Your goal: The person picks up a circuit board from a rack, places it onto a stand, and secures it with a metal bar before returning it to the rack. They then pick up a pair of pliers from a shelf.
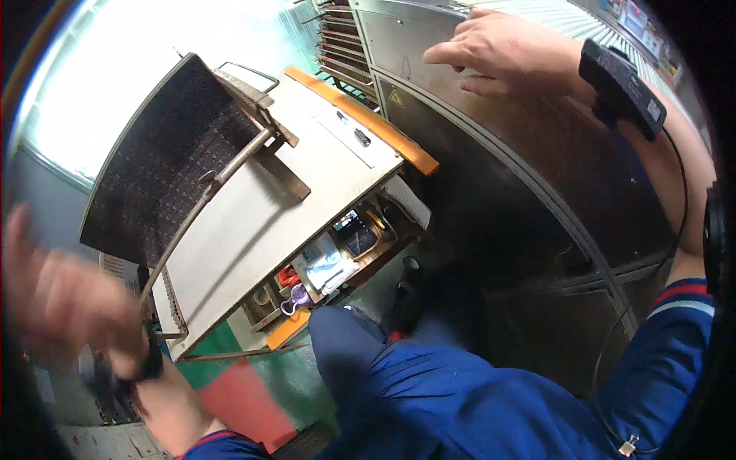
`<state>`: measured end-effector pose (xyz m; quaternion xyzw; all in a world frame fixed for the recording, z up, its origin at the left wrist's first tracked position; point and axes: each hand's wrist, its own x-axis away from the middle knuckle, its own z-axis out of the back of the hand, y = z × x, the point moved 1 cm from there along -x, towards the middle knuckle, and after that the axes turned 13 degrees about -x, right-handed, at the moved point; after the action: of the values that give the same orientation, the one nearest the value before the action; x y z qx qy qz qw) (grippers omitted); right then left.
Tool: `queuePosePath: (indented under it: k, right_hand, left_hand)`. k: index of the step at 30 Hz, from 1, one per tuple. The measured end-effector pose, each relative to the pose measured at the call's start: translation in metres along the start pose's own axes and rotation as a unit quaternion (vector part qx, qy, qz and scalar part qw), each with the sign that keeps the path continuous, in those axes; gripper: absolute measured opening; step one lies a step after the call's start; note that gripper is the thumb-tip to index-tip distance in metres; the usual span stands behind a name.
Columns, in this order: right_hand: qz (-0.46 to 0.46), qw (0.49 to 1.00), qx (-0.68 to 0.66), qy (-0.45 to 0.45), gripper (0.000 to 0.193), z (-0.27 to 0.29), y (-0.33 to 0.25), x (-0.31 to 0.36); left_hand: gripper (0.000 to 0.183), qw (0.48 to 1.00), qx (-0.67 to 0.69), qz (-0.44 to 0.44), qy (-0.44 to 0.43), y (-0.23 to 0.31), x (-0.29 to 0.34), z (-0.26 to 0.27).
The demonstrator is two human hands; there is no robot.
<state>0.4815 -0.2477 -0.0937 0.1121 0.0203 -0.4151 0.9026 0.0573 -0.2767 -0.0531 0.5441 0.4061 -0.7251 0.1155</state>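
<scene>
My right hand [498, 57] is raised at the upper right, beside the top of a large dark metal cabinet [452, 146]. Its index finger stretches left, the others are loosely bent apart, and nothing shows in them. A black strapped device [625, 88] sits on that wrist. At the left rim my left hand [73, 299] is smeared by motion, so its fingers cannot be read. It appears near the lower end of a metal rod [230, 169] fixed to a dark, perforated-looking panel [161, 157]. This panel stands tilted on a white-topped table [222, 245].
An open drawer [261, 318] under the tabletop holds a phone-like device [356, 234], a purple ringed object [297, 299] and papers. An orange strip [368, 123] edges the table's far side. Stacked rods [341, 46] stand behind it. A red sheet [245, 406] lies on the green floor.
</scene>
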Motion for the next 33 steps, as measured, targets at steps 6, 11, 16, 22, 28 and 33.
queuePosePath:
  k: [6,11,16,22,28,33]
  right_hand:
    - [-0.014,0.998,0.035,-0.046,0.033,0.007,-0.003,0.000]
    - [0.021,1.000,0.019,-0.012,0.032,0.005,0.001,0.000]
    - [0.046,0.999,0.007,-0.002,0.031,0.007,0.004,0.004]
    - [0.031,0.999,-0.001,-0.018,0.032,0.012,-0.003,0.003]
    - [0.008,0.999,0.003,-0.034,0.032,0.015,-0.006,0.001]
    - [0.011,0.999,-0.006,-0.034,0.032,0.017,-0.011,-0.002]
  left_hand:
    - [0.044,0.861,-0.193,0.125,-0.453,-0.083,0.113,-0.038]
    - [0.041,0.626,0.062,0.431,-0.647,-0.091,0.166,-0.041]
    - [0.039,0.686,0.028,0.412,-0.599,-0.079,0.146,-0.051]
    - [0.037,0.673,0.097,0.395,-0.618,-0.083,0.153,-0.047]
    - [0.038,0.678,0.080,0.392,-0.617,-0.084,0.155,-0.048]
    - [0.037,0.681,0.083,0.379,-0.621,-0.083,0.155,-0.046]
